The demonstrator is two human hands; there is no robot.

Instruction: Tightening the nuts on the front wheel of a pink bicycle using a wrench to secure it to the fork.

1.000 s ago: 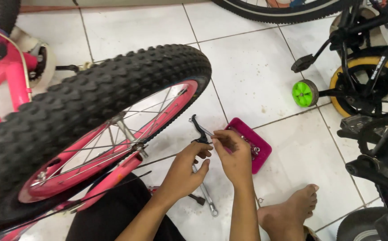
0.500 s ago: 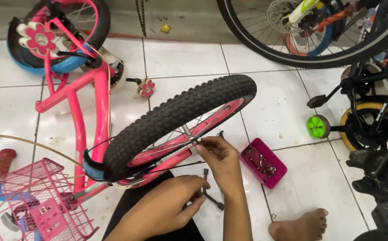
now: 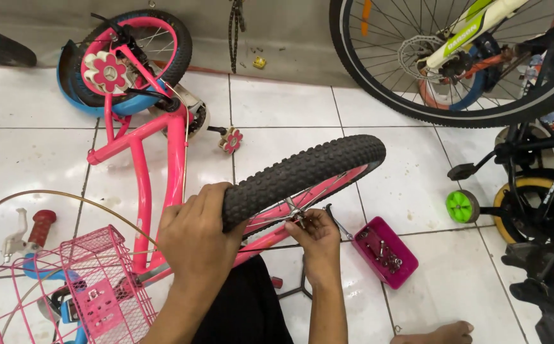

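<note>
A small pink bicycle (image 3: pixel 162 153) lies upside down on the white tiled floor. Its front wheel, a black knobby tyre (image 3: pixel 315 167) on a pink rim, points toward me. My left hand (image 3: pixel 197 232) grips the near end of the tyre from above. My right hand (image 3: pixel 315 237) is at the wheel's hub, fingers pinched on a small metal part at the axle (image 3: pixel 296 213). A grey spanner (image 3: pixel 337 220) sticks out just beside that hand.
A pink tray (image 3: pixel 388 267) of nuts and bolts sits to the right. The pink wire basket (image 3: pixel 82 286) and handlebar grip (image 3: pixel 41 224) lie lower left. A big bicycle wheel (image 3: pixel 443 70) stands at the back right, a black bike with a green training wheel (image 3: pixel 462 206) at the right. My bare foot (image 3: pixel 439 332) rests below.
The view has pulled back and turned left. My left hand rose from near my lap onto the tyre. My right hand stayed at the hub.
</note>
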